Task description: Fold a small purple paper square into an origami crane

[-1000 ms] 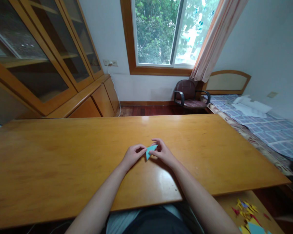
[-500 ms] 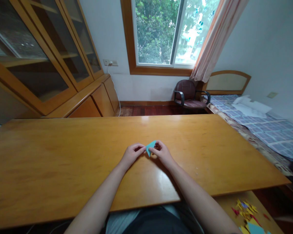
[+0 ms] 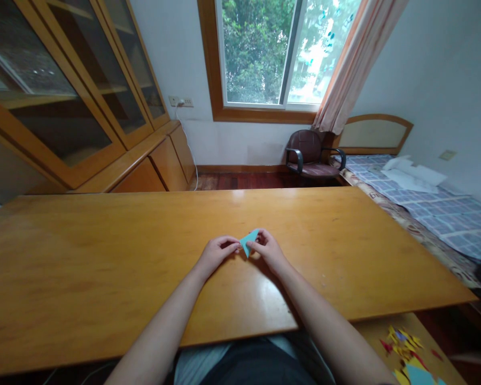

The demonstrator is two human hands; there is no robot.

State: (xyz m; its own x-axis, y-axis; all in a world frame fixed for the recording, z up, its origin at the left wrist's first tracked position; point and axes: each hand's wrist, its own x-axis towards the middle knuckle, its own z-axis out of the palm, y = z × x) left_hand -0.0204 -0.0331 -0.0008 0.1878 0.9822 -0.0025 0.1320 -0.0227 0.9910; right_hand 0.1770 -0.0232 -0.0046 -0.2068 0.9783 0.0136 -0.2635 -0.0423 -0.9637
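Note:
A small light-blue piece of folded paper [image 3: 249, 240], roughly triangular, is held between my two hands just above the table. My left hand [image 3: 218, 252] pinches its left corner between thumb and fingertips. On the other side, my right hand [image 3: 268, 250] grips the paper with the thumb on the near face and the fingers behind it. One point of the paper hangs downward and another rises toward the upper right. The right fingertips are partly hidden behind the sheet.
The wooden table [image 3: 104, 267] spans the view. At lower right, a lower surface [image 3: 379, 334] bears several yellow and red paper bits [image 3: 403, 345] and light-blue sheets [image 3: 419, 375]. Beyond stand an armchair [image 3: 310, 155], a bed [image 3: 436, 208] and a glass-door cabinet [image 3: 116, 101].
The paper has turned in my fingers, its lower point swinging right and its right corner rising. My right fingers, spread apart earlier, have drawn in behind it. The left hand has barely moved.

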